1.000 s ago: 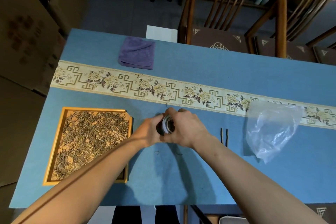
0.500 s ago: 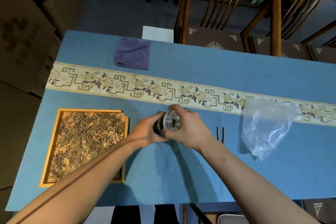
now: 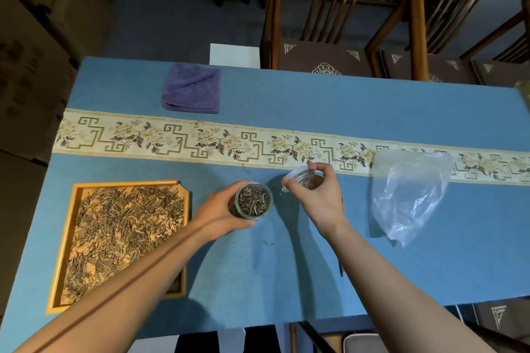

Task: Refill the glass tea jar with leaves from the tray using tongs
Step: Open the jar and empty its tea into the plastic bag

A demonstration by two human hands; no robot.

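Lid off, jar open, tongs next

The left hand (image 3: 220,212) curls round the glass tea jar (image 3: 253,199), upright on the blue desk (image 3: 286,94) with its mouth open and leaves already inside. The right hand (image 3: 318,198) pinches the clear glass lid (image 3: 301,178) just right of the jar, tilted in the fingertips. The tongs are almost wholly hidden behind the right wrist and forearm; only a dark sliver (image 3: 341,269) peeks out, running toward and away from the person, I judge. So the right hand is nearer them, but must set down the lid first. The tray of leaves (image 3: 126,226) lies just left of the left hand, long side running front to back.
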